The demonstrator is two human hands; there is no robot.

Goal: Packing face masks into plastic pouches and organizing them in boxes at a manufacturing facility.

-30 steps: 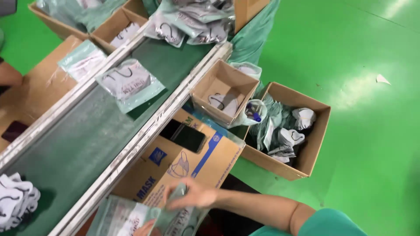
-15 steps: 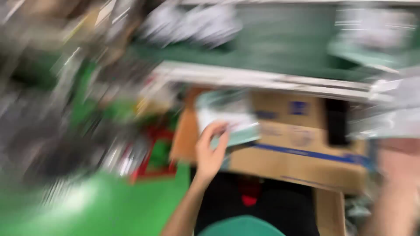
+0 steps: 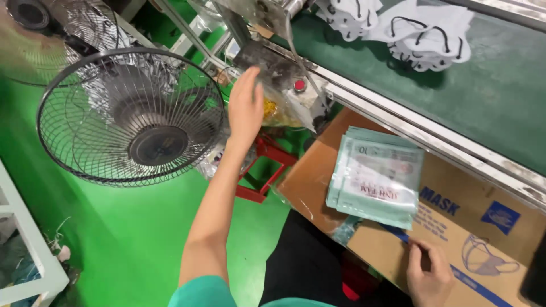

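Note:
My left hand (image 3: 245,106) is stretched out far to the left, fingers apart, its fingertips at a clear plastic bag (image 3: 282,108) with yellow contents that hangs beside a metal machine with a red button (image 3: 299,85). It grips nothing. My right hand (image 3: 429,278) rests at the near edge of a flattened brown cardboard box (image 3: 483,227), fingertips on its top, holding nothing. A stack of pale green mask packets (image 3: 378,176) lies on that cardboard, between my two hands.
A round wire-caged fan (image 3: 133,116) stands close on the left, just beside my left forearm. A red metal frame (image 3: 264,170) sits under the bag on the green floor. A dark green conveyor belt (image 3: 455,85) carries loose white masks (image 3: 418,31).
The view has swung left from the belt and boxes to the fan. My left arm has reached out to the hanging bag. The packets now lie on the cardboard.

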